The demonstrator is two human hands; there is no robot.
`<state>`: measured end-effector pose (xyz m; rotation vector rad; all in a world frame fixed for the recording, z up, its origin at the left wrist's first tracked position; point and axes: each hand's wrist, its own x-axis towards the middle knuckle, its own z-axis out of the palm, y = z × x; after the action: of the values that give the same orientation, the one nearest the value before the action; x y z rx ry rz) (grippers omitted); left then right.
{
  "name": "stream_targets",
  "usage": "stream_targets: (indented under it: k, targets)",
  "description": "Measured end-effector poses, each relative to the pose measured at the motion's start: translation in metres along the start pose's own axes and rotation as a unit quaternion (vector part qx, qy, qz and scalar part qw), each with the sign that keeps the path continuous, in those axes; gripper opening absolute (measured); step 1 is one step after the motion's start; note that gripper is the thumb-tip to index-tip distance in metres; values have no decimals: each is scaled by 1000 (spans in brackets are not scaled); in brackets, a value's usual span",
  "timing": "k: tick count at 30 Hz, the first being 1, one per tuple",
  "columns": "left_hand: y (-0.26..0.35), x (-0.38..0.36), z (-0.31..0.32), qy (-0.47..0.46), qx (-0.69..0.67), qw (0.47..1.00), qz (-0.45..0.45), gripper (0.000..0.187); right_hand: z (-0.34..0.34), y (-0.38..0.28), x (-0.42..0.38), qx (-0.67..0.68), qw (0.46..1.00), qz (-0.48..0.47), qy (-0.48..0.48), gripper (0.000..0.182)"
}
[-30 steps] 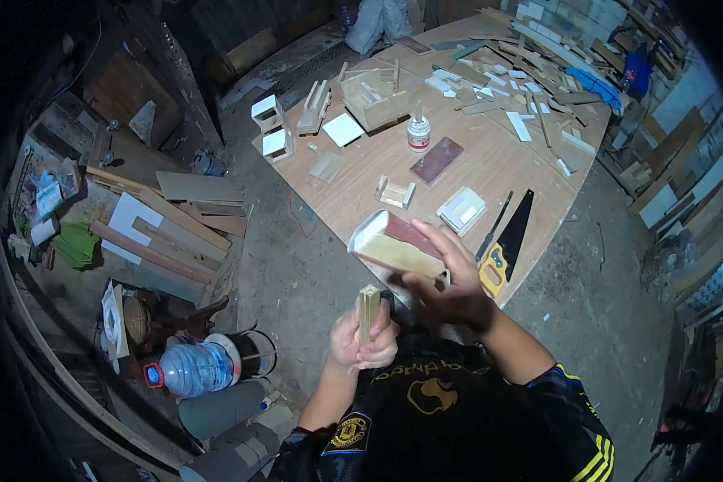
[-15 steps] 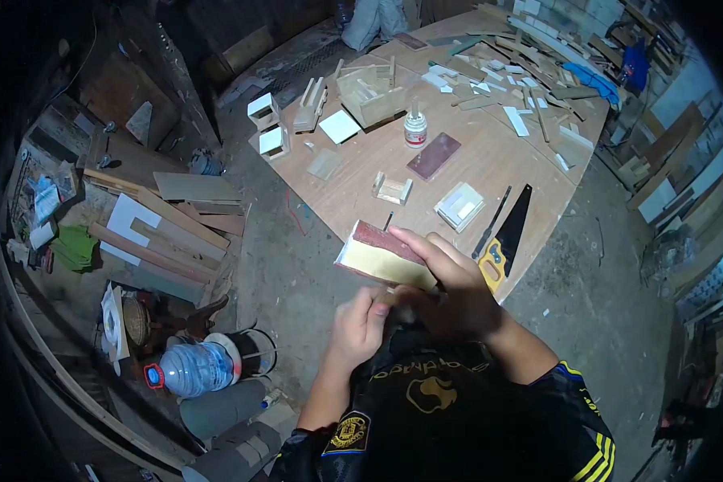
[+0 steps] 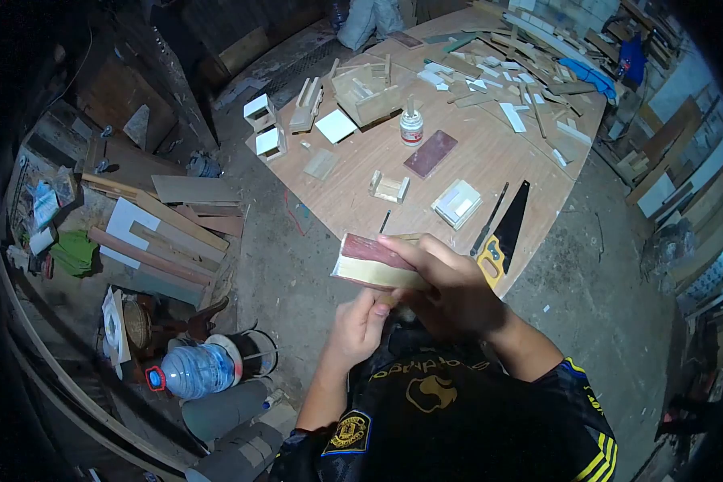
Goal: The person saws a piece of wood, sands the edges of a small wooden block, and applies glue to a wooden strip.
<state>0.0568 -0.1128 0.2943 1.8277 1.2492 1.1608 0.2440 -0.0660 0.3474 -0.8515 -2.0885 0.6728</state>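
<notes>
My right hand is closed round a sanding block, a block wrapped in dark red sandpaper with a pale cream strip along its side. Just below it, my left hand pinches a small wooden piece, mostly hidden by the fingers and the block. Whether block and wood touch cannot be made out. Beyond the hands, on the table, lie a small wooden frame, a stack of white-topped pieces, a pencil and a yellow-handled handsaw.
A glue jar stands near a flat maroon sheet. Wooden boxes sit at the table's far left, and offcuts are heaped at the back right. A large water bottle lies at lower left, beside boards.
The sanding block has tilted nearer to level, its far end dropping lower in view. My left hand stays almost in place, and the whole scene has shifted slightly.
</notes>
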Motion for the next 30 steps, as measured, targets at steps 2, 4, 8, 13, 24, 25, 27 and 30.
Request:
stream_targets:
  k: [2, 4, 8, 13, 24, 25, 27, 30]
  targets:
    - [-11, -3, -5, -13, -6, 1000, -21, 32, 0, -1, 2, 5, 1000, 2, 12, 60]
    - [-17, -5, -13, -22, -8, 999, -46, 23, -3, -4, 2, 14, 1000, 2, 20, 61]
    - [-18, -11, -19, 48, -62, 993, -86, 39, -20, 5, -4, -32, 999, 37, 1, 57]
    - [-10, -1, -21, 53, -12, 998, -42, 51, -18, 1, 2, 104, 991, 27, 75, 56]
    - [-33, -17, -14, 90, -196, 967, -133, 46, -18, 4, 2, -37, 999, -6, -37, 54]
    - [-32, -17, -14, 98, -214, 963, -131, 46, -16, 4, 5, -36, 999, -5, -37, 54]
    - [-28, -15, -14, 99, -234, 958, -131, 46, -10, 2, 9, 66, 996, -9, 55, 52]
    - [-19, -8, -13, 29, -68, 995, -67, 45, -4, -7, 13, 65, 998, 9, 10, 50]
